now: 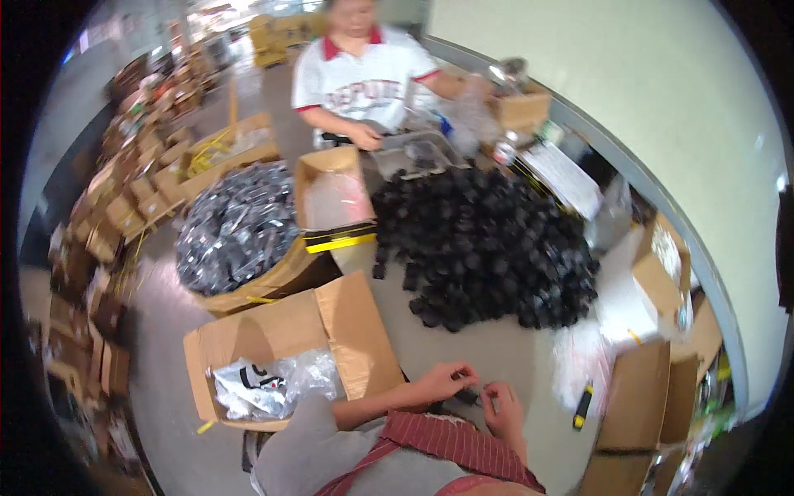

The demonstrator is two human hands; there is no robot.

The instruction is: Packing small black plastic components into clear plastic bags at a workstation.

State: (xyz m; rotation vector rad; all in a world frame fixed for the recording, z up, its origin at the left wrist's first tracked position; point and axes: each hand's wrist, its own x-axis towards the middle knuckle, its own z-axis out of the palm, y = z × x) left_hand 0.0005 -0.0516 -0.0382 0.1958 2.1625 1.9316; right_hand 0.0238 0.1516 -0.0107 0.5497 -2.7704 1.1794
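Note:
Close to my body, at the near edge of the table [529, 364], my two hands almost meet. My left hand [447, 382] reaches in from the left with thumb and fingers pinched together. On the other side my right hand [502, 409] has its fingers curled and drawn together. A small dark piece [467, 398] shows just below and between the fingertips; which hand has hold of it, I cannot tell. Beyond them spreads a large heap of small black round parts [496, 248], the nearest things on the tabletop.
An open carton [364, 331] with clear plastic bags [310, 380] stands at left, before a big box of shiny packed pieces [240, 227]. A yellow-black cutter [583, 405] lies right, beside cardboard boxes [633, 405]. Across the table a co-worker [364, 83] handles a grey tray [418, 155] and plastic bag.

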